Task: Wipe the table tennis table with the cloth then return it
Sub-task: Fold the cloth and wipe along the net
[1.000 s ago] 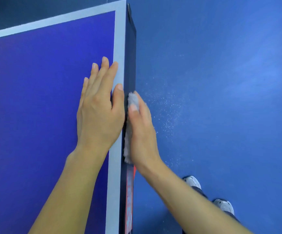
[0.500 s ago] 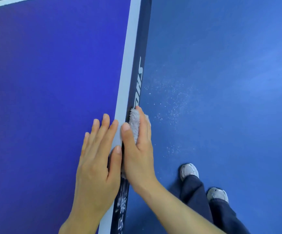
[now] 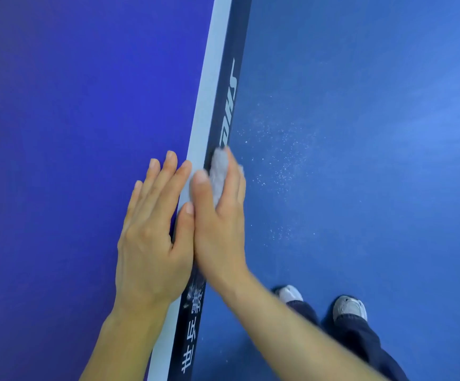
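Observation:
The blue table tennis table [image 3: 72, 133] fills the left half, with a white edge line and a dark side panel bearing white lettering. My left hand [image 3: 152, 237] lies flat on the tabletop beside the white line, fingers straight. My right hand [image 3: 218, 224] presses a grey fluffy cloth [image 3: 219, 171] against the dark side panel, fingers straight over it and thumb on top of the table edge. Most of the cloth is hidden under the fingers.
Blue floor [image 3: 374, 160] lies to the right of the table, with white dust specks [image 3: 281, 166] scattered near the cloth. My two feet in grey shoes [image 3: 348, 307] stand at the lower right, close to the table's side.
Both hands have slid along the table's side, away from the far corner, which has left the view. The right hand keeps the cloth pressed to the side panel.

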